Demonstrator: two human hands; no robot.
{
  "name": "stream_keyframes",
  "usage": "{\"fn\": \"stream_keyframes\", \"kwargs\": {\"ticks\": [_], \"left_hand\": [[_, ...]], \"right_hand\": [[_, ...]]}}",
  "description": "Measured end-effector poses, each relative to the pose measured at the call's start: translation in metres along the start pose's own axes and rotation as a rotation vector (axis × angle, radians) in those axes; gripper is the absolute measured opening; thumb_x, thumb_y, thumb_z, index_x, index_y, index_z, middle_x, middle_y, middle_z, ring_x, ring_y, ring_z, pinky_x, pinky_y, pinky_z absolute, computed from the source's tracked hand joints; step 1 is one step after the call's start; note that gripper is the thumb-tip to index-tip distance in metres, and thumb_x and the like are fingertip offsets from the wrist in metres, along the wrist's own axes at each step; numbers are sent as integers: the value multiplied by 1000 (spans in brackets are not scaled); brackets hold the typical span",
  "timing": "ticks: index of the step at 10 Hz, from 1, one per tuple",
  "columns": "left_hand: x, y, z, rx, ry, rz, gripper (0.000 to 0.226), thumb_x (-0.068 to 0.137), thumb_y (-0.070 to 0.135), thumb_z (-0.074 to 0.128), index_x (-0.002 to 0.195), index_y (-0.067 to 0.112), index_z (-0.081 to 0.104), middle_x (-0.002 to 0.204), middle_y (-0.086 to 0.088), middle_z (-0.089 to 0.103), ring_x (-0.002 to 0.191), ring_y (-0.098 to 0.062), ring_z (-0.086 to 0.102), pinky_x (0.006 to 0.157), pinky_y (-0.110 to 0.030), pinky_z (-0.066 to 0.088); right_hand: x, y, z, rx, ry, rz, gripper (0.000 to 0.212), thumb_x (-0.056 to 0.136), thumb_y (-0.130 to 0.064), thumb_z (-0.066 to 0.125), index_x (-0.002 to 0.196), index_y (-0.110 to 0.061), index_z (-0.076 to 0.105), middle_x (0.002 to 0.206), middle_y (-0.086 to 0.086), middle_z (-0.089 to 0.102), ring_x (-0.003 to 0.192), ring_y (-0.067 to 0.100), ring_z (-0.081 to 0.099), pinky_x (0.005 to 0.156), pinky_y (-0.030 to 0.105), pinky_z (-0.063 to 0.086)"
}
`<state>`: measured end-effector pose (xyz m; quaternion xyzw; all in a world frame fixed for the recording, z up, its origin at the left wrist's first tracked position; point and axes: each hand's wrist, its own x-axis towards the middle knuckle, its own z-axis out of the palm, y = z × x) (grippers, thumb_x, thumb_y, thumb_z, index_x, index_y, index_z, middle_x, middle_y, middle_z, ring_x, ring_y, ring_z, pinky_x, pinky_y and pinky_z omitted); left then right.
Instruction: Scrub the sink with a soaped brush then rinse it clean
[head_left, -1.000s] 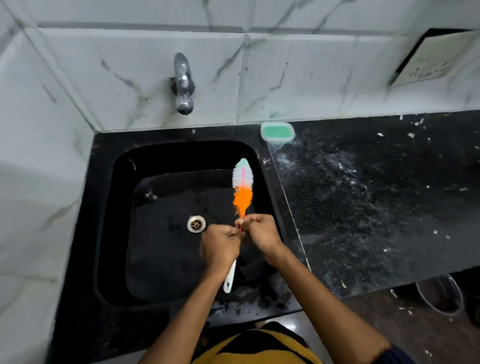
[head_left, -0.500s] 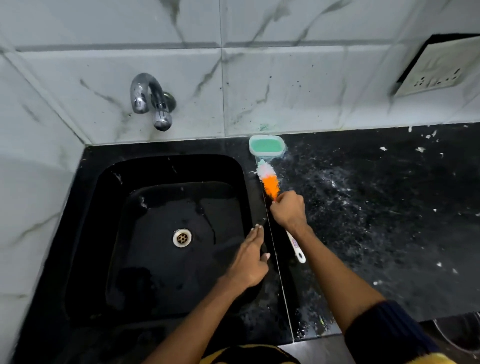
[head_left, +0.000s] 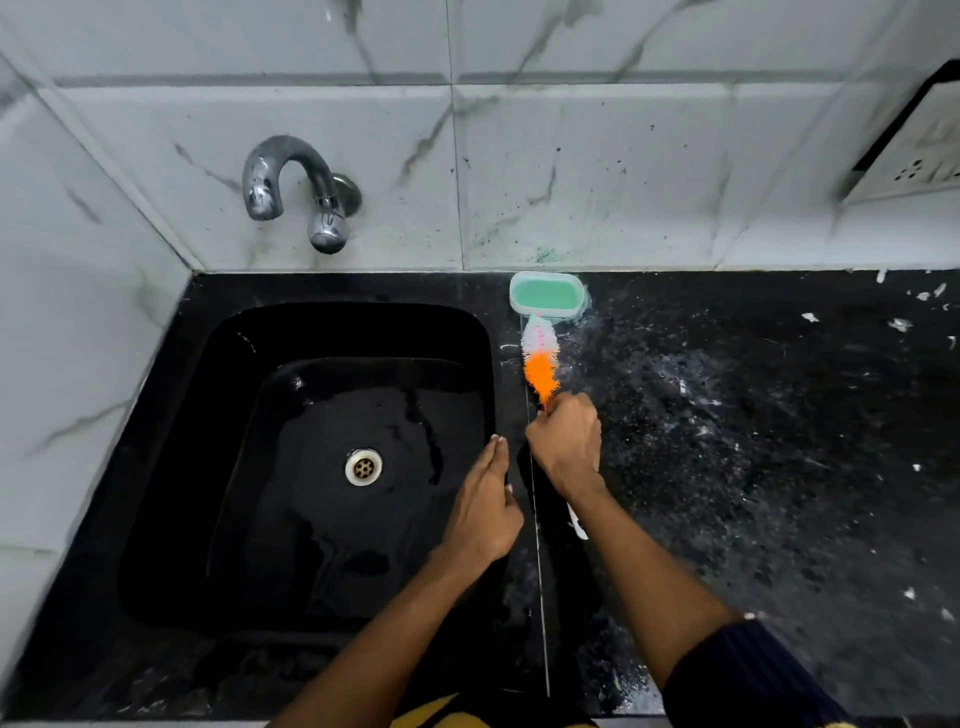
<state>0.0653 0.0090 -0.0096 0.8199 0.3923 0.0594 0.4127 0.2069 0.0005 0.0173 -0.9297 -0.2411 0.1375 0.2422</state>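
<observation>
A black sink (head_left: 218, 467) with a round metal drain (head_left: 363, 467) fills the left half; its floor is wet. My right hand (head_left: 566, 441) grips the handle of a brush (head_left: 540, 358) with white and orange bristles. The brush tip touches the near edge of a small white dish holding green soap (head_left: 546, 294) on the counter behind the sink's right corner. My left hand (head_left: 485, 506) hovers over the sink's right rim with straight fingers, holding nothing. A chrome tap (head_left: 296, 189) juts from the wall above the sink.
The black speckled counter (head_left: 753, 441) stretches to the right, scattered with white flecks. White marble tiles (head_left: 571, 156) back the sink and line the left side. A wall socket plate (head_left: 924, 156) sits at the upper right.
The brush left the sink, passing from both hands to my right hand alone, and moved up right to the soap dish. My left hand let go and opened.
</observation>
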Motion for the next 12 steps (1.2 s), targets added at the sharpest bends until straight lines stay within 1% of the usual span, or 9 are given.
{"fn": "stream_keyframes", "kwargs": {"ticks": [2,3,4,5,6,9,10,11,12], "left_hand": [[2,-2,-1,56,3,33,72,91,-5,42,158,6,18,166,-6,16,153,-16,15,122,-20,12],[3,-6,-4,86,-17,52,74,90,-5,42,158,8,17,166,-6,17,153,-15,15,121,-20,11],[3,-10,-8,107,-46,63,75,89,-5,43,159,9,16,166,-6,17,153,-14,15,121,-19,11],[3,-11,-11,128,-69,78,77,89,-5,43,159,9,15,166,-6,16,153,-14,14,120,-19,12],[4,-11,-15,134,-95,77,77,89,-4,44,159,9,15,166,-6,15,153,-14,14,120,-20,12],[8,-9,-15,130,-107,71,75,89,-4,46,158,5,17,166,-10,16,153,-17,15,120,-20,13],[7,-8,-17,149,-112,72,75,89,-4,46,158,5,17,166,-9,16,153,-17,16,121,-22,15],[9,-9,-16,147,-110,84,75,89,-5,46,158,5,17,166,-9,16,153,-18,16,122,-24,16],[5,-11,-18,133,-83,93,75,89,-5,46,157,5,18,166,-9,17,153,-17,16,121,-22,15]], "right_hand": [[-2,4,6,22,11,-22,26,79,-18,56,97,0,63,101,13,56,94,29,57,83,35,49],[-6,4,6,-5,62,-22,32,80,-19,59,105,1,60,107,14,55,100,29,53,86,36,47],[-12,2,5,-63,63,-31,34,80,-20,59,106,1,59,107,15,57,99,29,55,83,36,48],[-13,0,3,-87,23,-15,25,77,-15,57,97,-1,64,100,14,61,92,29,61,74,34,52],[-11,1,1,-61,13,17,17,75,-11,57,84,-2,67,88,13,64,80,29,64,66,29,50],[-11,4,-4,-59,12,59,10,76,-12,60,78,-4,66,82,12,64,72,28,62,58,25,42],[-13,4,-5,-74,11,52,13,79,-14,62,83,-3,66,87,13,63,76,27,62,60,25,41],[-16,5,-4,-81,26,34,23,82,-17,63,98,-1,64,101,14,59,92,28,59,71,30,45],[-32,3,0,-83,118,-44,32,80,-14,61,108,1,59,107,14,54,100,28,51,83,35,47]]}}
